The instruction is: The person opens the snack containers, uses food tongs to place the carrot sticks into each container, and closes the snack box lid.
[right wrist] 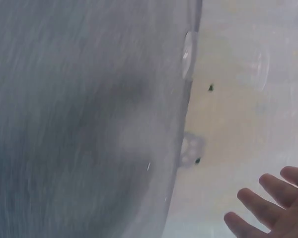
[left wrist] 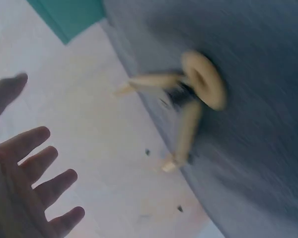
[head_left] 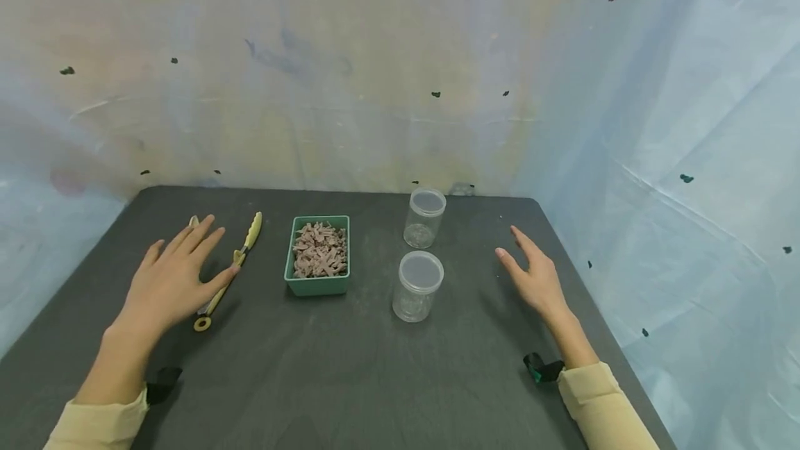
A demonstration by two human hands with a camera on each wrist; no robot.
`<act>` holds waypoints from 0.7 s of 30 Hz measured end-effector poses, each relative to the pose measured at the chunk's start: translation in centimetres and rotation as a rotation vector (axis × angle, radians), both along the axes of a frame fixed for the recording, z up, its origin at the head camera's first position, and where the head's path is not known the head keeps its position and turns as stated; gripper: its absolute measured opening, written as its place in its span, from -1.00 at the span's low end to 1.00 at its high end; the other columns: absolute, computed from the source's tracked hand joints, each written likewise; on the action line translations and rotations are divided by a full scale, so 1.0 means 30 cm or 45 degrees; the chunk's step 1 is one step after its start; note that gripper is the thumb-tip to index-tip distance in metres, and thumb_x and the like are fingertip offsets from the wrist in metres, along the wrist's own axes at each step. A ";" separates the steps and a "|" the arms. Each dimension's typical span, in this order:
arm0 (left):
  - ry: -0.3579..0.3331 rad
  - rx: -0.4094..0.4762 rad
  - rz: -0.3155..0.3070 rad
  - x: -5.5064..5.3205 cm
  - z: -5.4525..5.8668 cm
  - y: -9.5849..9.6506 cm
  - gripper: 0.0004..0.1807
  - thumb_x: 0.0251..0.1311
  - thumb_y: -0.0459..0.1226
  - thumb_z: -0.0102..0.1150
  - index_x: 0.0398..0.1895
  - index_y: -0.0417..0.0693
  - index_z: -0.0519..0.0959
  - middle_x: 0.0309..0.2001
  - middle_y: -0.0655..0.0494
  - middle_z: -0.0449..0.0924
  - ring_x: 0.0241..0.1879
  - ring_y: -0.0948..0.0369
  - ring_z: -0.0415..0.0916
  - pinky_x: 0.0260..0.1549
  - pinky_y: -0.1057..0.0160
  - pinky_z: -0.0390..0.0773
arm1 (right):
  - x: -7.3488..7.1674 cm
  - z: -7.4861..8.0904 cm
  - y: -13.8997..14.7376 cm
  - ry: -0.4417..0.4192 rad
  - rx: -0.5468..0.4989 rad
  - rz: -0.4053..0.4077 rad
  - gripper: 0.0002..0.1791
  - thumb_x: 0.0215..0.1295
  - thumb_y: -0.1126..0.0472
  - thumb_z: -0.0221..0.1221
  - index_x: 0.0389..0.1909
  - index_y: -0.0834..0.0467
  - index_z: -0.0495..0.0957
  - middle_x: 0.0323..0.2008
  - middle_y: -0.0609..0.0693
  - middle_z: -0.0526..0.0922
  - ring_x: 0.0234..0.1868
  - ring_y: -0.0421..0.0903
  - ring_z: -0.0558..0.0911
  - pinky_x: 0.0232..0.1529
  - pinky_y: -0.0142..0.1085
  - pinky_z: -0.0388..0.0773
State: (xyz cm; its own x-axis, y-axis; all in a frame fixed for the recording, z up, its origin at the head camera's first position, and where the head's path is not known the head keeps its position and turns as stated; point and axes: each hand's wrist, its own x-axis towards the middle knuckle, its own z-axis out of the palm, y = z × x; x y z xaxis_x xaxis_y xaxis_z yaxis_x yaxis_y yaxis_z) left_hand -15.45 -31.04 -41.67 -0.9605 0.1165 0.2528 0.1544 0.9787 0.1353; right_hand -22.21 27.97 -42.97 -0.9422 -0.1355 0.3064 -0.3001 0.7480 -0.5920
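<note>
My left hand [head_left: 165,290] is held with fingers spread over a pair of cream-coloured tongs [head_left: 253,231], covering part of them in the head view. In the left wrist view the tongs [left wrist: 187,129] lie with arms apart and a ring at the near end, away from the fingers. To their right stands a green rectangular tub [head_left: 317,287] filled with small brownish-pink pieces [head_left: 320,250]. Two clear jars with translucent lids, a near one [head_left: 417,287] and a far one [head_left: 426,217], stand right of the tub. My right hand [head_left: 537,280] hovers right of the jars, fingers extended, holding nothing.
Everything stands on a dark grey table [head_left: 350,380]. Behind it hangs a pale, stained plastic sheet [head_left: 375,89], which continues along the right side. A small clear object [head_left: 462,189] lies at the back edge, right of the far jar.
</note>
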 end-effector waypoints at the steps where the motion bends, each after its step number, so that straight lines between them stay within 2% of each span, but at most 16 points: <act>1: 0.030 0.017 -0.005 0.000 0.010 0.016 -0.11 0.44 0.19 0.15 0.60 -0.19 0.23 0.66 -0.14 -0.05 0.48 -0.32 0.12 0.36 -0.45 -0.02 | 0.006 0.002 -0.013 0.010 -0.051 0.023 -0.28 0.63 -0.07 0.06 0.65 0.10 0.12 0.57 0.21 0.25 0.50 0.30 0.31 0.39 0.28 0.25; 4: 0.135 0.080 -0.030 -0.004 0.039 0.069 -0.22 0.42 0.08 0.24 0.52 -0.20 0.35 0.60 -0.17 0.13 0.41 -0.33 0.24 0.32 -0.41 0.12 | 0.017 0.007 -0.054 0.027 -0.171 0.092 -0.35 0.65 0.04 0.05 0.62 0.13 0.19 0.51 0.19 0.36 0.42 0.25 0.45 0.30 0.16 0.44; 7: 0.255 0.157 -0.092 -0.013 0.058 0.134 -0.32 0.40 -0.01 0.30 0.45 -0.19 0.45 0.51 -0.19 0.30 0.35 -0.30 0.35 0.27 -0.39 0.25 | 0.031 0.009 -0.089 -0.007 -0.280 0.166 -0.39 0.66 0.10 0.03 0.62 0.11 0.20 0.50 0.13 0.39 0.39 0.19 0.50 0.23 -0.19 0.55; 9: 0.342 0.209 -0.159 -0.026 0.069 0.181 -0.37 0.37 -0.08 0.35 0.40 -0.18 0.50 0.45 -0.20 0.39 0.30 -0.28 0.42 0.22 -0.40 0.31 | 0.039 0.010 -0.110 -0.038 -0.369 0.232 -0.41 0.66 0.14 0.03 0.61 0.12 0.22 0.49 0.13 0.41 0.39 0.17 0.50 0.17 -0.41 0.53; 11: 0.404 0.262 -0.219 -0.035 0.081 0.227 -0.42 0.34 -0.14 0.38 0.36 -0.18 0.54 0.40 -0.19 0.44 0.26 -0.26 0.46 0.18 -0.38 0.36 | 0.042 0.009 -0.129 -0.081 -0.460 0.316 -0.41 0.65 0.18 0.05 0.61 0.12 0.22 0.50 0.13 0.38 0.41 0.18 0.47 0.16 -0.55 0.45; 14: 0.445 0.351 -0.301 -0.052 0.100 0.293 -0.44 0.31 -0.22 0.40 0.34 -0.19 0.55 0.38 -0.17 0.47 0.26 -0.23 0.49 0.17 -0.36 0.38 | 0.042 0.007 -0.159 -0.159 -0.575 0.460 -0.38 0.62 0.25 0.08 0.61 0.12 0.20 0.52 0.16 0.35 0.43 0.22 0.43 0.18 -0.52 0.47; 17: 0.425 0.455 -0.363 -0.072 0.111 0.355 -0.44 0.32 -0.25 0.39 0.37 -0.17 0.54 0.38 -0.14 0.47 0.29 -0.19 0.47 0.22 -0.37 0.35 | 0.041 0.000 -0.185 -0.239 -0.637 0.588 -0.30 0.58 0.29 0.14 0.64 0.11 0.15 0.54 0.18 0.30 0.47 0.25 0.38 0.23 -0.38 0.51; 21: 0.343 0.616 -0.459 -0.101 0.110 0.434 -0.45 0.40 -0.24 0.33 0.40 -0.16 0.50 0.38 -0.12 0.44 0.32 -0.14 0.44 0.21 -0.31 0.40 | 0.039 -0.011 -0.216 -0.313 -0.697 0.725 -0.17 0.49 0.29 0.26 0.66 0.14 0.08 0.56 0.23 0.25 0.49 0.32 0.32 0.35 0.04 0.44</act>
State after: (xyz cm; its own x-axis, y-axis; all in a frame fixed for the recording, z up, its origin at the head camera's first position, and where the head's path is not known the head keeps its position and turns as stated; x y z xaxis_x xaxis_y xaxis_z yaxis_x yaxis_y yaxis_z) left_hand -18.47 -18.02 -38.38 -0.7784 0.2316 0.5835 0.5508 0.6978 0.4578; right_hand -21.04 21.48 -43.30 -0.8231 -0.5039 0.2619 -0.3607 0.1076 -0.9265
